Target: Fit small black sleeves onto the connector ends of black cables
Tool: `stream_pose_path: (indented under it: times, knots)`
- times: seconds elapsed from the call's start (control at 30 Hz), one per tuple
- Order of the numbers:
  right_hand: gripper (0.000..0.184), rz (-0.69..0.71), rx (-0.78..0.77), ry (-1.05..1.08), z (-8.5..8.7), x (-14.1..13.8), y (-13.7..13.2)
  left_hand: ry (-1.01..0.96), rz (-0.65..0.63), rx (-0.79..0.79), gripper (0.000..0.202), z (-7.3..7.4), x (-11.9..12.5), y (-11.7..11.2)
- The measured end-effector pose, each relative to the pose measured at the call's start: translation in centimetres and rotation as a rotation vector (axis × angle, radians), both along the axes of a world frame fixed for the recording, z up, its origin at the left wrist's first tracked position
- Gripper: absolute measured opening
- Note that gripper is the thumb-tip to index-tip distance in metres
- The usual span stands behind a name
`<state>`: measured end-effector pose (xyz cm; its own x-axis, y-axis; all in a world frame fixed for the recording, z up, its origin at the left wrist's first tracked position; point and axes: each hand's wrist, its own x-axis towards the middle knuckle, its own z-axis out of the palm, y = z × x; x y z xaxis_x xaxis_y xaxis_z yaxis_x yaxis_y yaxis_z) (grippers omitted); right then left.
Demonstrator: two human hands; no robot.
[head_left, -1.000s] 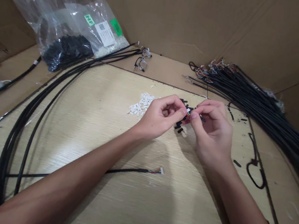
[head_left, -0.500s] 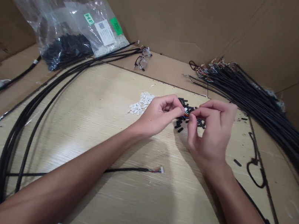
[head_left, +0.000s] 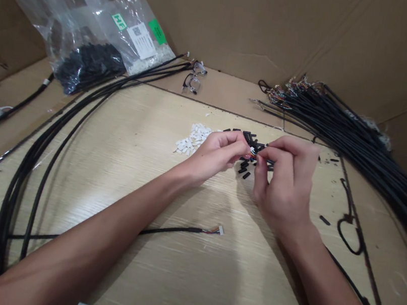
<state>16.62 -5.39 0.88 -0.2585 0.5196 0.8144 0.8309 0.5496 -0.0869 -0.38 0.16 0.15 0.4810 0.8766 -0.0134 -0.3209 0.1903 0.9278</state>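
Observation:
Between the fingertips of both hands is a small white connector (head_left: 252, 150) with thin coloured wires. My left hand (head_left: 220, 155) pinches the connector from the left, thumb and forefinger together. From the other side my right hand (head_left: 285, 180) pinches the coloured wires close to it; the fingers partly cover them. Beneath and behind the fingertips lie small black pieces (head_left: 245, 169) in a loose pile. Left of them, beside my left hand, is a heap of small white connector housings (head_left: 192, 140). Nearer me, a black cable (head_left: 180, 230) ends in a white plug (head_left: 220, 230).
Black cables (head_left: 57, 130) curve along the left. A thick bundle of black cables (head_left: 362, 140) with bare coloured ends lies at right. Plastic bags (head_left: 90, 62) of black and white parts stand at back left. A cable loop (head_left: 349, 238) lies at right; cardboard walls (head_left: 246, 21) enclose the table.
Both hands stay nearly in place at the connector. My left fingers have shifted a little, and the right fingers have drawn slightly closer around the wires.

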Motion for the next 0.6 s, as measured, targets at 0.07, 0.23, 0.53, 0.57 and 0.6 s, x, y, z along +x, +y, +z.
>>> stream_pose_path:
  times: [0.07,0.23,0.53,0.57,0.6]
  knots:
    - [0.018,0.001,0.0,-0.001,0.05,-0.03,-0.03,-0.011,-0.002,-0.008,0.021,0.0,0.01,0.0]
    - [0.015,0.006,-0.051,0.039,0.02,-0.01,-0.13,-0.037,-0.007,-0.021,0.024,0.11,-0.02,0.03]
    - [0.022,0.006,-0.011,-0.032,0.25,-0.31,-0.18,-0.029,0.001,0.009,0.023,-0.16,-0.17,0.1]
    - [0.022,0.008,0.001,-0.039,0.22,-0.32,-0.15,-0.028,0.005,0.013,0.023,-0.22,-0.17,0.12]
    - [0.022,0.009,0.009,-0.043,0.18,-0.33,-0.11,-0.028,0.009,0.016,0.024,-0.27,-0.15,0.13]
